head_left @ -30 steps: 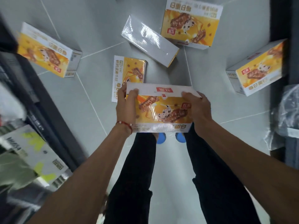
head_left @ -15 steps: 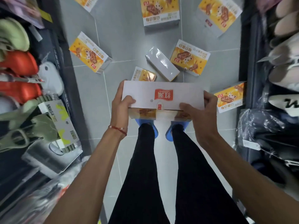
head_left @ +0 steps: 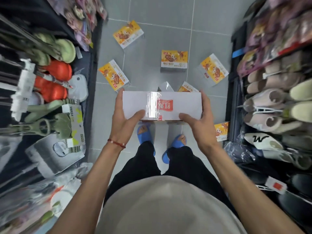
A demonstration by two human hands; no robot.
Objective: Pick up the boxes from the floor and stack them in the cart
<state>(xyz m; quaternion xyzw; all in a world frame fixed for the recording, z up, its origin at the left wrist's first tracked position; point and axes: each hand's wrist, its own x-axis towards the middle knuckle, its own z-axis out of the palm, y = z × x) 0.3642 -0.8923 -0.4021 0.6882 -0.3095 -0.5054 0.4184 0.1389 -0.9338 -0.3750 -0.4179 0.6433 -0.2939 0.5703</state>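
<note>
While standing upright, holds the box [head_left: 162, 105] level above the feet, gripped at both ends by left hand [head_left: 124, 115] and right hand [head_left: 198, 118], thumbs on top, probably for steady carrying to the unseen cart. Versus a second ago: raised higher, white face turned up. Leaves other boxes [head_left: 174, 59] scattered mid-floor [head_left: 168, 22].

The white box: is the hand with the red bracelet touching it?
Touching. The head view shows the left hand gripping the white box at its end, thumb lying on the top face.
</note>
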